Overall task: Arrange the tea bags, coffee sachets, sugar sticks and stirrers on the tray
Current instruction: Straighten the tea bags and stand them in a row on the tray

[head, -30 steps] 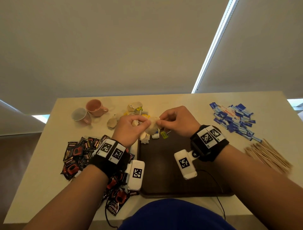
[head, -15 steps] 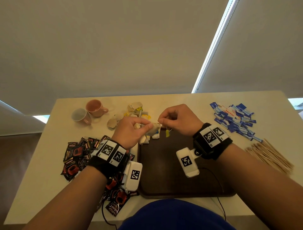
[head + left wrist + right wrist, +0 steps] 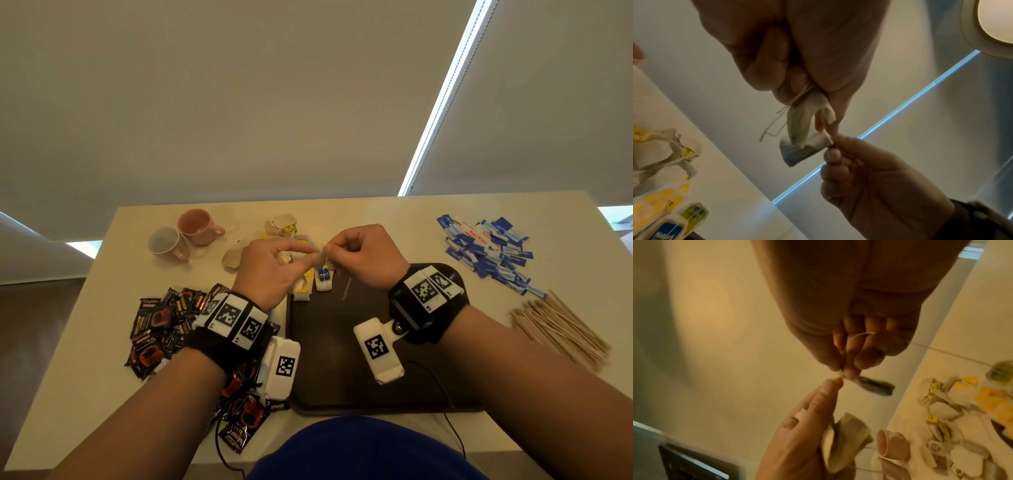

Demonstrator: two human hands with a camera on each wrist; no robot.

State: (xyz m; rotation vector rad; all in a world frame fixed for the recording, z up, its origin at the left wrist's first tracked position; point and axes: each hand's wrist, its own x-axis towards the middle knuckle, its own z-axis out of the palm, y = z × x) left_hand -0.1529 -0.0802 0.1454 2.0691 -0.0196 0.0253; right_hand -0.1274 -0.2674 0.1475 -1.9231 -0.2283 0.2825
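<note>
The dark brown rectangular tray (image 3: pixel 342 370) lies mostly bare, open to reach from its near edge. A loose heap of white and yellow paper tea bags (image 3: pixel 308 281) crowds its far left corner. Black-and-red foil coffee sachets (image 3: pixel 161 329) hem the left side; blue-and-white sugar sticks (image 3: pixel 486 253) and thin wooden stirrers (image 3: pixel 561 329) flank the right.

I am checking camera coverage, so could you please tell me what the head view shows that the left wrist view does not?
Only the head view shows the tray, coffee sachets, sugar sticks, stirrers and cups. Only the left wrist view shows the tea bag with its string, pinched between the fingertips. Both show the left hand, the right hand and loose tea bags.
</note>
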